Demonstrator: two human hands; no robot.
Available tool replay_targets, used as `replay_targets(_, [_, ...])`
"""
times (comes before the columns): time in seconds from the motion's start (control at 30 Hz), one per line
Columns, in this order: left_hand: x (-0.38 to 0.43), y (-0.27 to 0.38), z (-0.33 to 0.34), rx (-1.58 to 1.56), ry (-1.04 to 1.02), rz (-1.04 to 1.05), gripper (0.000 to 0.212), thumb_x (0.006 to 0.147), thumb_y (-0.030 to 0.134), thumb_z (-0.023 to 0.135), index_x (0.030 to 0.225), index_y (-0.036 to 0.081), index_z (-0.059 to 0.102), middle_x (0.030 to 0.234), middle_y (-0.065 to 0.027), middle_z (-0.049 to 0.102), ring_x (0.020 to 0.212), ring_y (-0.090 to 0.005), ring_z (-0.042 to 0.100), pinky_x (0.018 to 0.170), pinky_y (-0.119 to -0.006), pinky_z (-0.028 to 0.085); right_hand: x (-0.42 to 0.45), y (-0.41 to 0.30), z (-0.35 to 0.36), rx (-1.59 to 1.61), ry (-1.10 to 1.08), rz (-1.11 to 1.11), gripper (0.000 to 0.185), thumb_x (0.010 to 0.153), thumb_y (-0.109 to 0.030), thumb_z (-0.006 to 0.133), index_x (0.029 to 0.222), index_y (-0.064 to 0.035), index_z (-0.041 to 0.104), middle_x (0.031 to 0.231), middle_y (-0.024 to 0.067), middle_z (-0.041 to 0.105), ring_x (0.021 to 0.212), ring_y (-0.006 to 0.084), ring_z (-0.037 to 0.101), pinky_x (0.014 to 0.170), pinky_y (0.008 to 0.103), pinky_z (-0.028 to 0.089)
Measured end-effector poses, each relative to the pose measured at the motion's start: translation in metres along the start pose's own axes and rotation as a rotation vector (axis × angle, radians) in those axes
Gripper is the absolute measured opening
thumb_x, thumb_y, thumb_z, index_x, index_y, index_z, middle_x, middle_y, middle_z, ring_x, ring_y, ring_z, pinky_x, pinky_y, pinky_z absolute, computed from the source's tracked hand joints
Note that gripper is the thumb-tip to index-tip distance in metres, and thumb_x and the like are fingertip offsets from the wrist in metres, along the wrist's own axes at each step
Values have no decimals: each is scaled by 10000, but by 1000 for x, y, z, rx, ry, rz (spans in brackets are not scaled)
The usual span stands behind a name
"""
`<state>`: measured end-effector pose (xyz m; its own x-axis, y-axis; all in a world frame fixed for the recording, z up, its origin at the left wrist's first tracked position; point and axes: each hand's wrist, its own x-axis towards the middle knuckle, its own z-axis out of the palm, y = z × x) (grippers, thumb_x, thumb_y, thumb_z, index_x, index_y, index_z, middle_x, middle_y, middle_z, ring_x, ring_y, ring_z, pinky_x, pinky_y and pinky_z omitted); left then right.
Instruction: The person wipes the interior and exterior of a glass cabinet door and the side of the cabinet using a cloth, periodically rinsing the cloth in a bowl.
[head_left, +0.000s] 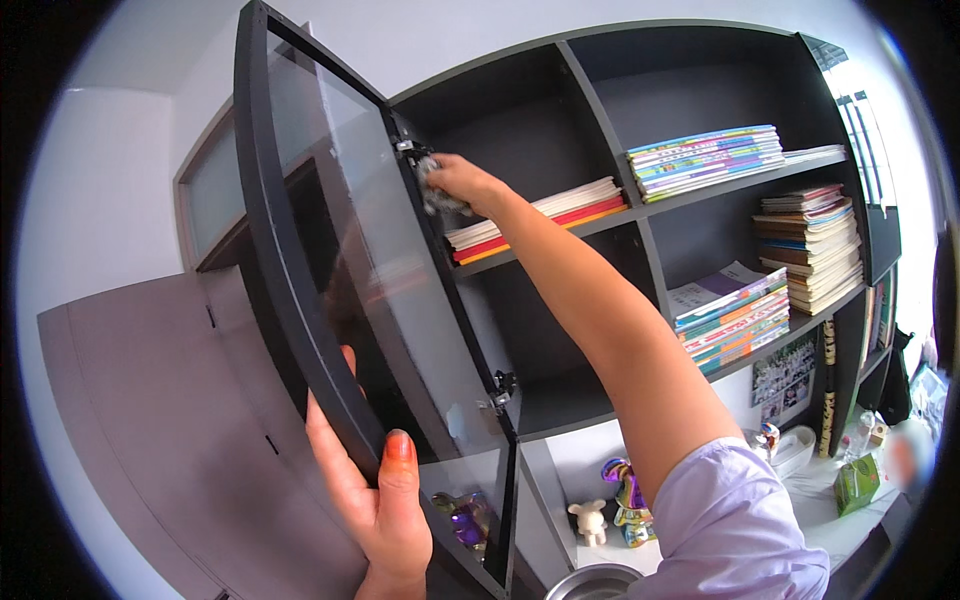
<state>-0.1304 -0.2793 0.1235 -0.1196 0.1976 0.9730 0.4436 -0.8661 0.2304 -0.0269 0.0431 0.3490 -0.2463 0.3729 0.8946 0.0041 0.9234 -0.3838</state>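
Observation:
My left hand (382, 487) grips the lower outer frame of a glass cabinet door (259, 150), thumb on the near side and fingers behind. The door is swung out to the left of a dark wall cabinet (641, 210). Reaching across, my right hand (461, 180) holds a crumpled grey cloth (442, 199) at the hinge side, just below the upper hinge (405, 146). Part of the cloth is hidden under the fingers. The lower hinge (502, 390) shows further down the door's edge.
Stacked booklets (540, 217) lie behind my right forearm. More books (705, 161) and a tall pile (810, 247) fill the right shelves. Below stand a white bear figurine (589, 521), a shiny figurine (634, 502), a metal basin (592, 583) and a green tissue pack (856, 484).

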Motion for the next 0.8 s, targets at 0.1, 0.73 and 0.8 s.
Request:
replay_targets(0.1, [-1, -5, 3, 23, 0, 60, 595, 880, 82, 483, 1407, -23, 227, 1411, -192, 338, 1226, -194, 397, 878, -239, 385, -14, -48, -32, 463, 83, -204, 151, 779, -52, 509, 916, -66, 571, 807, 62, 620, 682, 142, 613, 533, 277, 479])
replay_targets(0.73, [-6, 15, 40, 147, 64, 147, 665, 836, 58, 503, 1438, 41, 223, 1489, -133, 227, 1385, -264, 187, 1119, -395, 123, -170, -131, -107, 485, -49, -91, 201, 747, 57, 414, 806, -20, 591, 784, 88, 593, 662, 106, 590, 593, 227, 514])
replay_targets(0.8, [-6, 16, 44, 166, 107, 143, 642, 831, 89, 488, 1434, 81, 268, 1460, -130, 290, 1361, -261, 248, 1105, -385, 178, -165, -119, -104, 499, -21, -57, 192, 756, 0, 397, 789, -20, 585, 775, 88, 589, 644, 112, 578, 596, 236, 505])
